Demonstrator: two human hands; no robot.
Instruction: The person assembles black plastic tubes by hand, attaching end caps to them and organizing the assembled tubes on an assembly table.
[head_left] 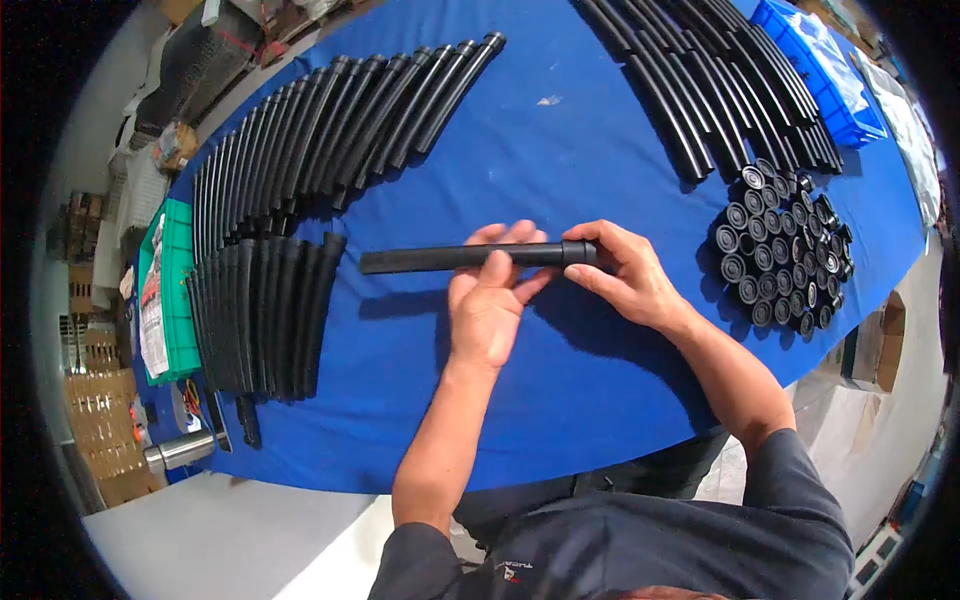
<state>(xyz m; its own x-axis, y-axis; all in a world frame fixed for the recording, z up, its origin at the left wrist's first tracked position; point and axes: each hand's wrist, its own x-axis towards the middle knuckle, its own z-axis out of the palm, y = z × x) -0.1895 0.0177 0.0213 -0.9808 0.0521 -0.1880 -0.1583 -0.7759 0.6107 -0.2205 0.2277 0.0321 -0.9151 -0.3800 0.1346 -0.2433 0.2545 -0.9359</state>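
A long black plastic tube point(415, 260) is held level above the blue cloth, its plain end pointing left. My left hand point(488, 305) is closed around the tube's middle, thumb on the near side and fingers behind. At the tube's right end sits a wider black cap point(577, 253). My right hand point(630, 275) pinches this cap between thumb and fingers; its far end is partly hidden by them.
Rows of black tubes with caps point(330, 130) and more tubes point(265, 315) lie at left. Bare tubes point(700, 85) are at the back right, near a blue crate point(825, 75). Round black caps point(780, 250) cluster at right. A green crate point(178, 290) and metal cylinder point(185, 450) edge the left.
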